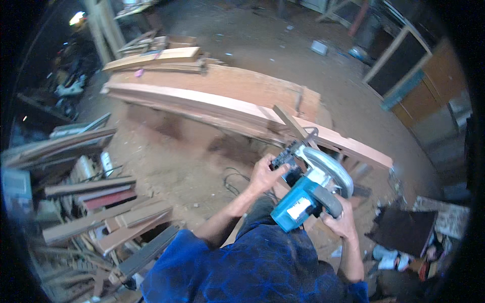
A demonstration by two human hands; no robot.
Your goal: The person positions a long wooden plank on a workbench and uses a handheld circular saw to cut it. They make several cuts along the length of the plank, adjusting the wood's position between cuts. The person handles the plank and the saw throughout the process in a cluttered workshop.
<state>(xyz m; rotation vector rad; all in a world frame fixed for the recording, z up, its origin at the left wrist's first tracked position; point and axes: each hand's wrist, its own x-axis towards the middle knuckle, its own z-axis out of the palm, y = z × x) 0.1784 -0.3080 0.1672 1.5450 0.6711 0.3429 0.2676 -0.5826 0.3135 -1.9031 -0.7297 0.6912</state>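
Note:
A teal circular saw (309,192) with a pale round blade guard is held in front of my body, close to the near side of the workbench. My right hand (341,218) is wrapped around its rear handle. At the front, my left hand (269,175) grips the saw near its dark base plate; the exact part under the fingers is hidden. Just beyond the saw, a long planed wooden beam (202,99) runs along the bench's near edge. A narrow wooden strip (289,120) lies slantwise over the beam, its near end close to the saw.
A plywood bench top (242,83) carries stacked boards (156,59) at its far left end. Offcuts and planks (121,222) are piled on the left floor. A black cable (233,182) loops on the ground. A dark sheet (404,230) and scraps lie at right.

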